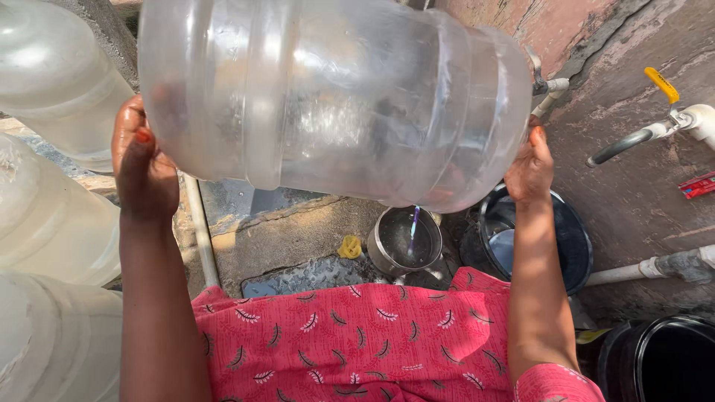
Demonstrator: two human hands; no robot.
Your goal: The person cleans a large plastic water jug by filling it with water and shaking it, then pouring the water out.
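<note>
i've got the big clear water jug (335, 97) up at twelve o'clock, tipped on its side, left hand (141, 160) gripping its base at nine, right hand (530, 165) clamped near its neck at three. a thin stream falls into the steel pot (404, 242) at six, black bucket (573, 246) beside it at four.

A small flat red packet (698, 184) lies at the far right edge, just below the white tap with the yellow handle (674, 104). It is rectangular, red with pale markings too small to make out, and partly cut off by the frame. No labels, signs or screens show elsewhere.
</note>
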